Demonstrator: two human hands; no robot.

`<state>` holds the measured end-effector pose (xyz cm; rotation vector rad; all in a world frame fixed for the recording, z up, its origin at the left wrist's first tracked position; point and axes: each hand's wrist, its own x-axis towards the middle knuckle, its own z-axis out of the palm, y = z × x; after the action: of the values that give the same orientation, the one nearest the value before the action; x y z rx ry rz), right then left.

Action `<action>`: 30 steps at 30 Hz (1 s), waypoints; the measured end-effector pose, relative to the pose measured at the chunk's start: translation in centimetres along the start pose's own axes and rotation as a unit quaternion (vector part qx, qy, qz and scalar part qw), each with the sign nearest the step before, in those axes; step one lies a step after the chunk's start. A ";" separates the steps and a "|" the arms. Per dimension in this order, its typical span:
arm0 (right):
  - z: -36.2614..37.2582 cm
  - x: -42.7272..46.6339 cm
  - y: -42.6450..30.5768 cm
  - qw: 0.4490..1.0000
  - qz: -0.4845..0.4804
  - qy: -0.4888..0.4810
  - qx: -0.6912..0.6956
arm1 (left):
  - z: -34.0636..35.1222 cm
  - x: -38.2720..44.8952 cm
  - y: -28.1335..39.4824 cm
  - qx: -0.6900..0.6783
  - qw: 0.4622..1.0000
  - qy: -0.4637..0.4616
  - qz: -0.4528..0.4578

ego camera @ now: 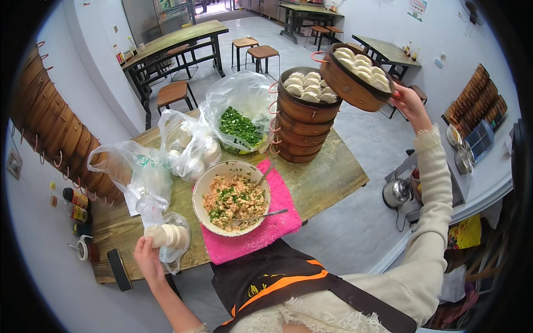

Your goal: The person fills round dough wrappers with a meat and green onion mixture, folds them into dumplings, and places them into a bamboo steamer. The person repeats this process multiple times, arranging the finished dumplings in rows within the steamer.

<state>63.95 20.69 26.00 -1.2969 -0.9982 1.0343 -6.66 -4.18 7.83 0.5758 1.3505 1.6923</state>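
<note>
My right hand [410,104] grips the rim side of a round bamboo steamer basket [354,85] filled with dumplings [362,66]. That basket is tilted and held up beside a stack of steamers [304,129], whose top tier also carries dumplings [310,86]. At the lower left, my left hand [148,256] pinches a round dough wrapper [155,235]. More wrappers [177,236] overlap in a row next to it, on a clear plastic bag [170,256]. A bowl [197,200] of chopped filling [233,197] with a spoon [264,215] rests on a pink towel [281,208].
Behind the bowl, plastic bags hold chopped green onion [239,129] and pale round items [200,154]. A black phone-like slab [119,269] lies at the table's [329,179] left edge, near sauce bottles [77,204]. Stools [175,95] and a metal kettle [396,192] stand beyond.
</note>
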 end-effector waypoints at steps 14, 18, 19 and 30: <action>10.7 2.8 1.5 0.999 0.031 -0.023 -0.020 | -3.2 -3.0 -1.8 -0.314 0.937 0.090 -0.122; 11.1 3.4 1.8 0.999 0.030 -0.019 -0.027 | -3.6 -2.1 -2.7 -0.306 0.943 0.058 -0.121; 11.4 3.6 1.9 0.999 0.030 -0.016 -0.029 | -3.6 -1.9 -2.7 -0.296 0.946 0.058 -0.116; 11.7 3.2 1.4 0.999 0.026 -0.003 -0.046 | -5.0 1.6 0.0 -0.178 0.983 0.034 -0.032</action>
<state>53.44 26.77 24.89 -1.4032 -1.0304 1.0424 -11.41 -5.46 6.03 0.2672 1.0631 1.8580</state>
